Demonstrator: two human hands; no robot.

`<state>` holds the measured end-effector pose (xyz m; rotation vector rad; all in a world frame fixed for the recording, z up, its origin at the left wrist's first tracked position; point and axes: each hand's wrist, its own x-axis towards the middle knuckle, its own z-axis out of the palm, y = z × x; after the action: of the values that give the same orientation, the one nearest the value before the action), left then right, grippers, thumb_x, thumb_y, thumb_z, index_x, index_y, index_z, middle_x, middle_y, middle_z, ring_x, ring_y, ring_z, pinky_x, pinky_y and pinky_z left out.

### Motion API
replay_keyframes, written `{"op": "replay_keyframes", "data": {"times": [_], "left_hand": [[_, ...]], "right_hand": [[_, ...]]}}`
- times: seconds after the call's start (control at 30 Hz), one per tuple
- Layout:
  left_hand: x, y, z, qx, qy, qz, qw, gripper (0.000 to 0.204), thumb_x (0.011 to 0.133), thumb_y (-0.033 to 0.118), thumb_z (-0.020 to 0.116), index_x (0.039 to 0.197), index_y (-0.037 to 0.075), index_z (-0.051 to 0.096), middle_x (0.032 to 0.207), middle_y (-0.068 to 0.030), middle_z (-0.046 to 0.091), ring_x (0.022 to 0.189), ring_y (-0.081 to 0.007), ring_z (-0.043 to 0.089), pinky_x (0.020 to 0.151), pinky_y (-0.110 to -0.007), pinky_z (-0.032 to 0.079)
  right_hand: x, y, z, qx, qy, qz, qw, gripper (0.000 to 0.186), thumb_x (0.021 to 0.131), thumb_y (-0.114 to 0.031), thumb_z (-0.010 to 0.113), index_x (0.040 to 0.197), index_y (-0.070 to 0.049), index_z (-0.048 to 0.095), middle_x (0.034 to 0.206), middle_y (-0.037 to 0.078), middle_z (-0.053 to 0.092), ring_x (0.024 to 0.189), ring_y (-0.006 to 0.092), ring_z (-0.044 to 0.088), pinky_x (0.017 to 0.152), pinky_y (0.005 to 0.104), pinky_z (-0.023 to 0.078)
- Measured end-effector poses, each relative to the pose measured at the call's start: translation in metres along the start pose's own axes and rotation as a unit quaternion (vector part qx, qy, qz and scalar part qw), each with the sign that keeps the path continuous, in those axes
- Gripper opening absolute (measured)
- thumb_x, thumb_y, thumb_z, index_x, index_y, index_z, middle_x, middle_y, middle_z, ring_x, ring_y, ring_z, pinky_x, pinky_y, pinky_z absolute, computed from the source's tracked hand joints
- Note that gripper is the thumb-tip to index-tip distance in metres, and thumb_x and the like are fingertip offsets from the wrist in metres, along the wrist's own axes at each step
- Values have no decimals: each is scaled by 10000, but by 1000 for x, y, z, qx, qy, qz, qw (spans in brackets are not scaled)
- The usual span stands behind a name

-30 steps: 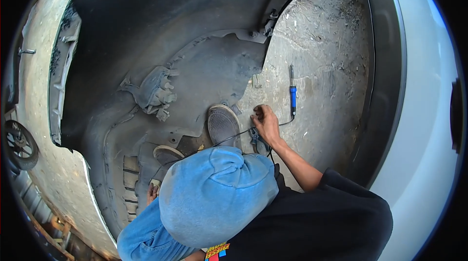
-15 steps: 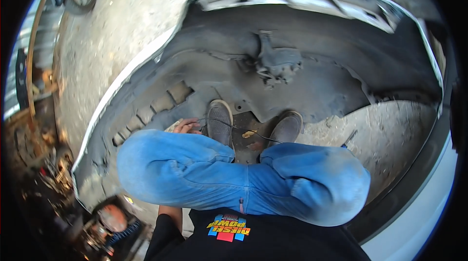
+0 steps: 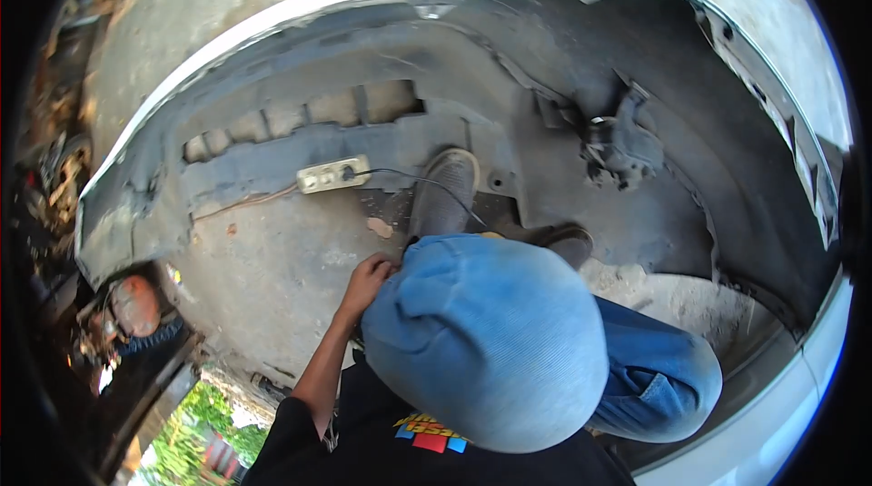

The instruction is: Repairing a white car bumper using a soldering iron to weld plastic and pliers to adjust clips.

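My left hand (image 3: 371, 277) is beside my raised left knee, its fingers curled in against the blue jeans (image 3: 490, 341); the knee hides the fingertips and anything in them. My right hand is out of sight. Beyond my left hand, a cream power strip (image 3: 318, 179) rests at the near edge of a large grey bumper cover (image 3: 381, 68), hollow side up with a white outer edge. A black plug (image 3: 348, 173) sits in the strip. Its black cord (image 3: 434, 184) crosses my left shoe (image 3: 445, 191) and passes behind the knee. A brown cord (image 3: 245, 205) leaves the strip's other end.
The bumper cover curves around my feet, with a row of slots at left. A dark bracket-like part (image 3: 622, 145) is on its right inner side. At lower left are a rusty round part (image 3: 135, 306) and cluttered metal parts. Concrete floor (image 3: 272, 259) shows near my left arm.
My left hand has drawn back from the power strip to beside my knee, exposing the strip. The view has shifted left, and my left knee now rises higher in the picture.
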<state>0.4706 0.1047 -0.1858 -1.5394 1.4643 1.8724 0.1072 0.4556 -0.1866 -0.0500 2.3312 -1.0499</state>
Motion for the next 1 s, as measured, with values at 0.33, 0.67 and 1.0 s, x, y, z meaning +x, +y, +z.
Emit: {"op": "replay_keyframes", "data": {"times": [0.33,0.67,1.0], "left_hand": [[16,8,1,3,-207,-38,978,292,1098,222,579,1079,-42,701,970,-87,727,951,-162,681,860,-321,549],[7,36,-2,-40,-62,-47,996,400,1124,312,597,959,-44,673,879,1,668,880,-90,596,812,-288,497],[-1,100,-20,61,91,44,993,423,1088,308,661,827,-23,700,666,-45,627,623,-109,522,578,-334,436]], "right_hand": [[-88,91,-149,-47,106,101,988,281,978,-156,729,1163,51,692,1072,182,761,993,238,741,847,380,582],[28,111,-18,48,-77,43,995,321,957,-176,740,1170,60,692,1082,185,774,1010,233,758,847,375,591],[32,-115,-20,-132,-215,-32,967,247,965,-129,729,1181,-24,669,886,166,698,763,240,642,746,387,527]]}}
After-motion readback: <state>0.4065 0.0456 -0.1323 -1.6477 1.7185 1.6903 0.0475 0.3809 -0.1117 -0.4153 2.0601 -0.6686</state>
